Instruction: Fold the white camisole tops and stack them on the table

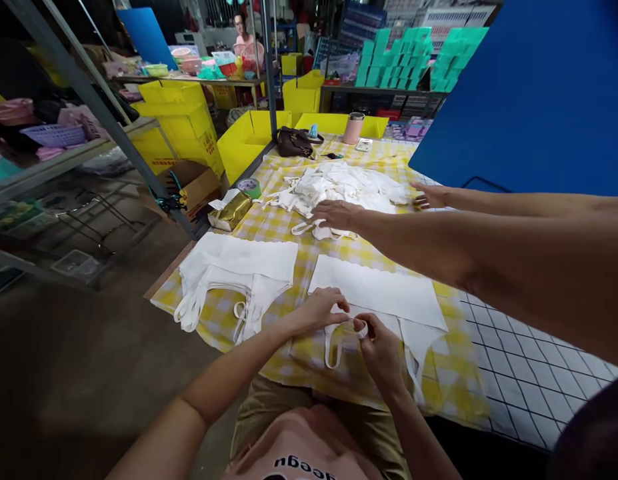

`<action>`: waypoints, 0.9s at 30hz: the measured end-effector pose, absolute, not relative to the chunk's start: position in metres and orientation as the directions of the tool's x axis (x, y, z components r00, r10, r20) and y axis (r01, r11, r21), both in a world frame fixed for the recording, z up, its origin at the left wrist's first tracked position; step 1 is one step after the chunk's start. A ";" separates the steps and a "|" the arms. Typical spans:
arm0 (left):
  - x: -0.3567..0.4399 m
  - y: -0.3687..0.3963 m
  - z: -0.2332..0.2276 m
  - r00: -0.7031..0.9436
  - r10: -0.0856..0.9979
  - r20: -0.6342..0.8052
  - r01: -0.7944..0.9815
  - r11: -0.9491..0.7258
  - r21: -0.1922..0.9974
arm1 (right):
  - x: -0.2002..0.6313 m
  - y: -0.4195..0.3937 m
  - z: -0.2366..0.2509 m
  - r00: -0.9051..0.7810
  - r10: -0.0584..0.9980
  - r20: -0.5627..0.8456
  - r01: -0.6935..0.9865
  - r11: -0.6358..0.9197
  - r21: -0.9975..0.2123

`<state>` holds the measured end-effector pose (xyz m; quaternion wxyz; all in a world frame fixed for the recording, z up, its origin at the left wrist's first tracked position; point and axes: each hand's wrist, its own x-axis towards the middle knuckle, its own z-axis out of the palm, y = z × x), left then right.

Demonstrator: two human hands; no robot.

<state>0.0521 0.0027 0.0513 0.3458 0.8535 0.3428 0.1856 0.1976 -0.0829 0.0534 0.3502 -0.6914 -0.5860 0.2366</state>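
Left hand (316,310): I pinch the strap (333,347) at its top.
Right hand (381,350): pinching the same strap beside it.
Bag (379,290): flat on the checked cloth (283,227), long axis left-right, strap loop towards me.
Surroundings: stack (239,267) left; pile (339,183) beyond.
Obstruction: a co-worker's arms (463,233) reach across to the pile.

Metal shelving (79,157) left; yellow bins (181,120); concrete floor (63,373).

Obscured and cut-off items
Co-worker's arms (513,240) leave frame at right; shirt lettering (305,467) is cropped by the bottom edge.
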 end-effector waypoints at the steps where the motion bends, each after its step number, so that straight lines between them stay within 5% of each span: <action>1: 0.051 0.008 0.047 0.691 0.718 0.089 0.478 -0.546 0.689 | 0.195 -0.084 0.052 0.232 0.970 0.074 0.625 -0.091 -0.775; 14: 0.068 0.040 0.027 0.820 0.565 0.088 0.522 -0.803 0.289 | 0.158 -0.089 0.034 0.283 0.959 -0.024 0.459 -0.157 -0.874; 27: 0.054 0.029 0.034 0.785 0.612 0.090 0.566 -0.770 0.295 | 0.145 -0.087 0.026 0.281 0.960 0.019 0.475 -0.122 -0.872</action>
